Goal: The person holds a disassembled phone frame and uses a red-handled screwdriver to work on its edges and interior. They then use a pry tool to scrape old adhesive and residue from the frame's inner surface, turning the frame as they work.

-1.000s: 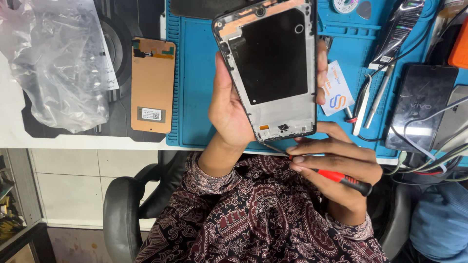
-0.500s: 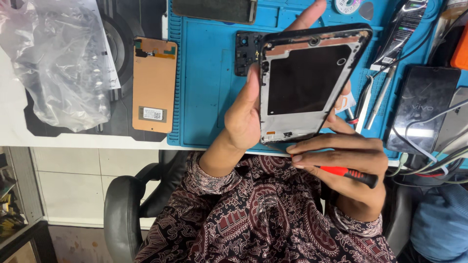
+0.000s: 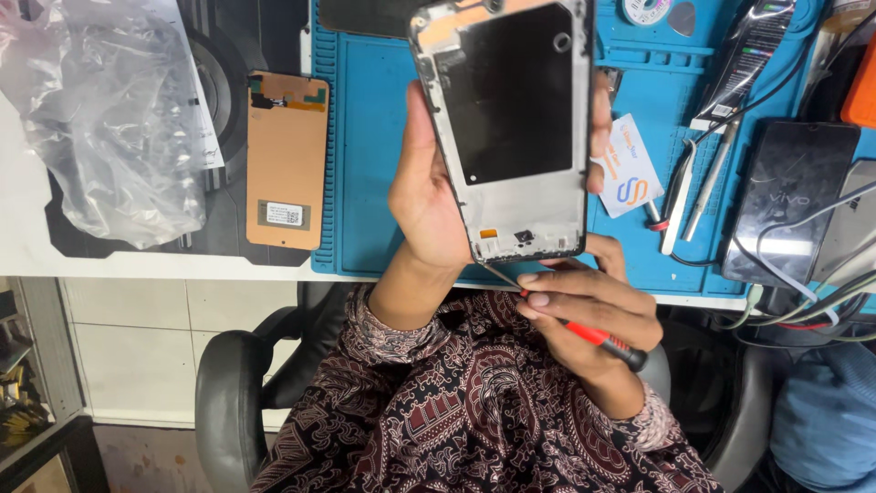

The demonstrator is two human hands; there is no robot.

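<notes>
Phone frame (image 3: 511, 128) stands nearly upright in the left hand (image 3: 429, 196), above the blue mat (image 3: 370, 164) on the desk (image 3: 27, 246). Its dark inner panel faces the camera, and the fingers (image 3: 599, 123) of this hand wrap around both long edges and clamp it. The right hand (image 3: 589, 306) is just below the frame; its fingers are pressed together around a screwdriver (image 3: 598, 336) with a red and black handle, and the thin metal tip touches the bottom edge of the frame. Left of the mat lies a copper-coloured screen panel (image 3: 287, 160), flat, with a small white rectangular label near its lower end. Further left lies a crumpled clear plastic bag (image 3: 109, 119). Right of the frame, a small white card (image 3: 628, 178) with an orange and blue sign lies on the mat, beside tweezers (image 3: 698, 183) and a black phone (image 3: 789, 205)
</notes>
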